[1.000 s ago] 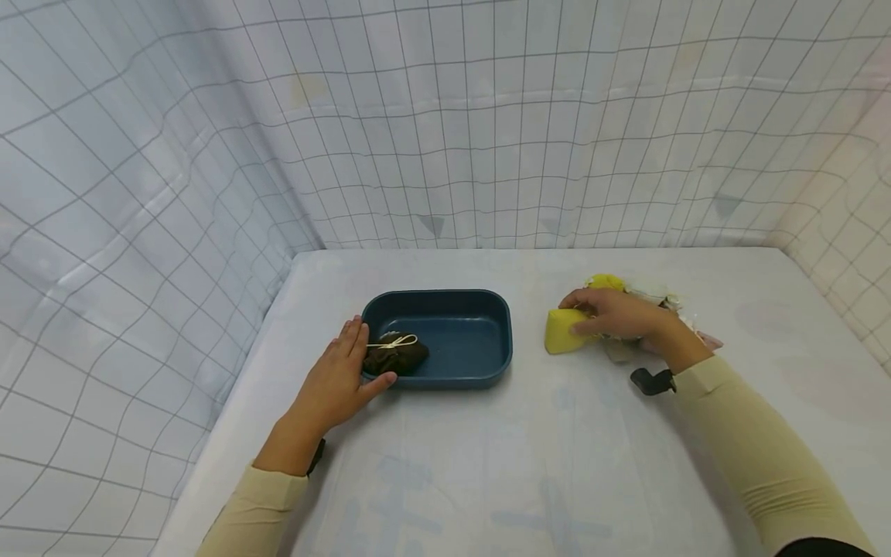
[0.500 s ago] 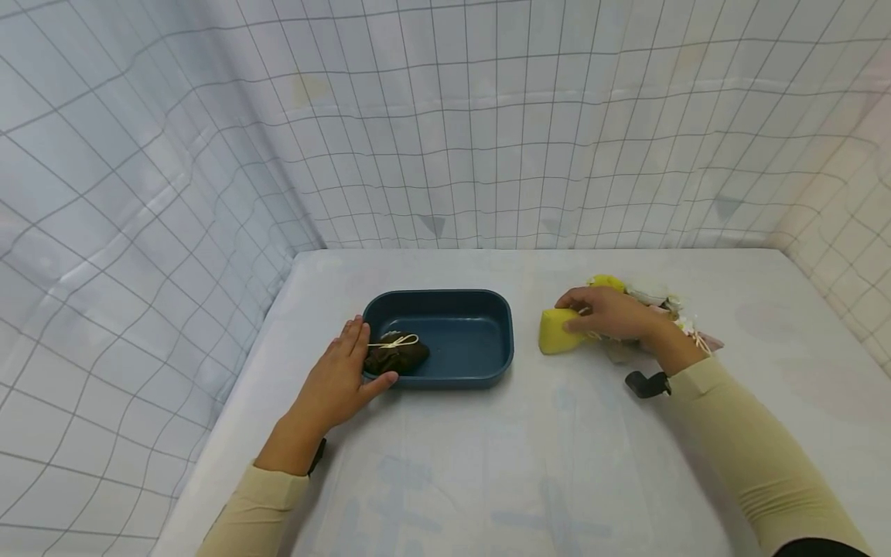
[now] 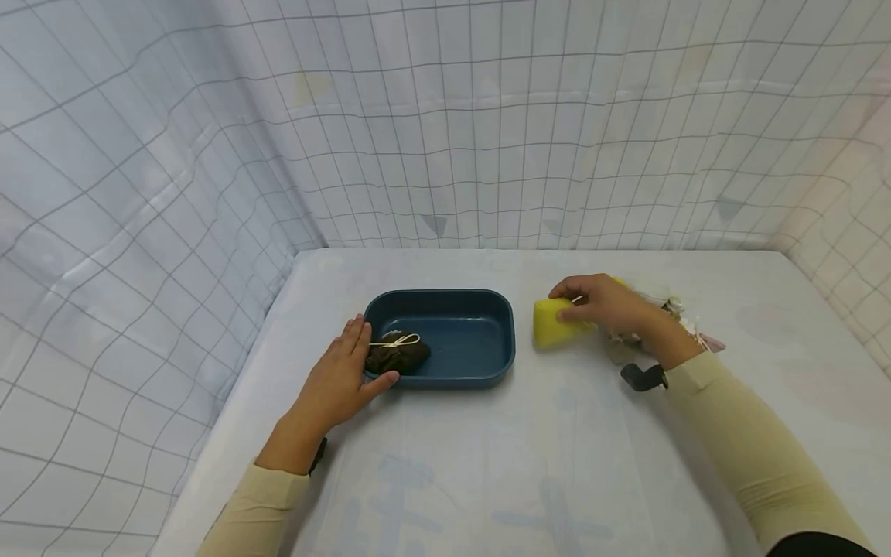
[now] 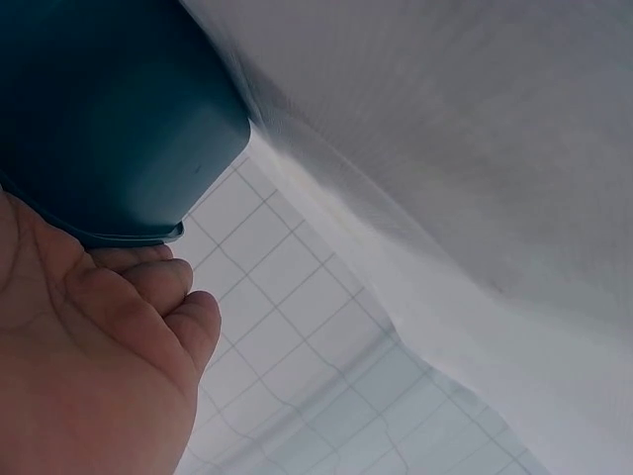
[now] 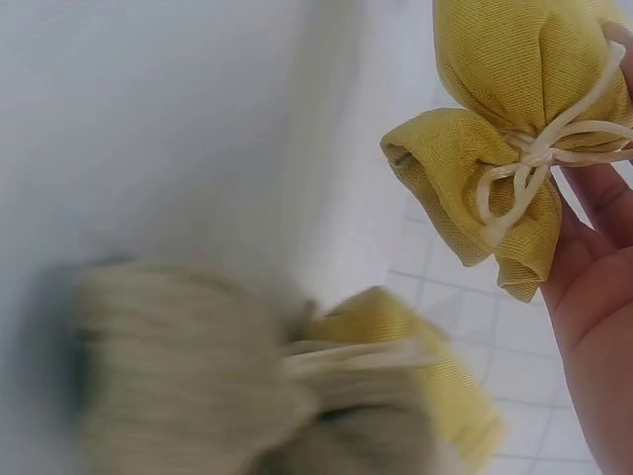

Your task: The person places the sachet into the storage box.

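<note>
My left hand [image 3: 336, 379] rests along the left end of a dark blue rectangular tray [image 3: 473, 382], thumb over the front rim and fingers straight. The left wrist view shows that hand against the tray's outer wall [image 4: 148, 139]. Inside the tray's left end lies a dark brown cloth pouch [image 3: 397, 357] tied with a cream cord. To the right, my right hand [image 3: 609, 308] pinches a yellow cloth pouch [image 3: 552, 325] between thumb and fingers. Its cream drawstring bow [image 5: 534, 153] shows in the right wrist view.
Several other tied pouches lie behind and under the right hand, among them a beige pouch [image 5: 178, 366], another yellow pouch [image 5: 396, 346] and a pink one [image 3: 711, 342]. White cloth covers the table [image 3: 473, 464]. Grid-patterned curtains [image 3: 487, 155] hang at the back and sides.
My right hand has moved slightly left and up with the yellow pouch, nearer the tray and away from the other pouches. The left hand has stayed at the tray.
</note>
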Available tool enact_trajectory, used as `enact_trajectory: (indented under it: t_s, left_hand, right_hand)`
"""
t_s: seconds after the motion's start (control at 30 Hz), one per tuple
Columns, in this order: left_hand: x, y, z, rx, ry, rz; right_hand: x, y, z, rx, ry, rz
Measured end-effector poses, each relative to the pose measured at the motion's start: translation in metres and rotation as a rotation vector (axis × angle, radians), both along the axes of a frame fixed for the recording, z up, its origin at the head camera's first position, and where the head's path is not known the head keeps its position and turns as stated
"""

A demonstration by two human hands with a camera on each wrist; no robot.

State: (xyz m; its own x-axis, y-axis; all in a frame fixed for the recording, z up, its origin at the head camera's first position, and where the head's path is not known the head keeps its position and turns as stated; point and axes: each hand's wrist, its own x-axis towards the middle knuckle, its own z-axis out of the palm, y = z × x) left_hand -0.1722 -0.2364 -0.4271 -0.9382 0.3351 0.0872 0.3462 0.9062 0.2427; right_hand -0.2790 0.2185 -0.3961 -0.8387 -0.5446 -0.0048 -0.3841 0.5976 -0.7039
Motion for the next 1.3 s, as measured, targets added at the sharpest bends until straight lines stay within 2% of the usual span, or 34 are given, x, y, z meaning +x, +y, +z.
enact_trajectory:
  t_s: [0.27,0.47,0.7,1.03,1.3]
  left_hand:
    - [0.001,0.000,0.002,-0.001,-0.010,0.002]
    - [0.001,-0.001,0.001,-0.008,-0.007,0.005]
    - [0.000,-0.001,0.000,-0.005,-0.007,0.008]
    - [0.001,-0.002,-0.002,0.001,0.012,-0.001]
    - [-0.001,-0.003,-0.003,0.003,0.019,-0.003]
  right_hand:
    - [-0.006,-0.016,0.030,0.041,0.039,0.058]
    - [-0.013,-0.033,0.050,0.075,0.087,0.144]
    - [-0.024,-0.057,0.071,0.119,0.092,0.201]
    - [-0.034,-0.090,0.092,0.179,0.137,0.289]
    - [-0.040,-0.115,0.101,0.222,0.168,0.380]
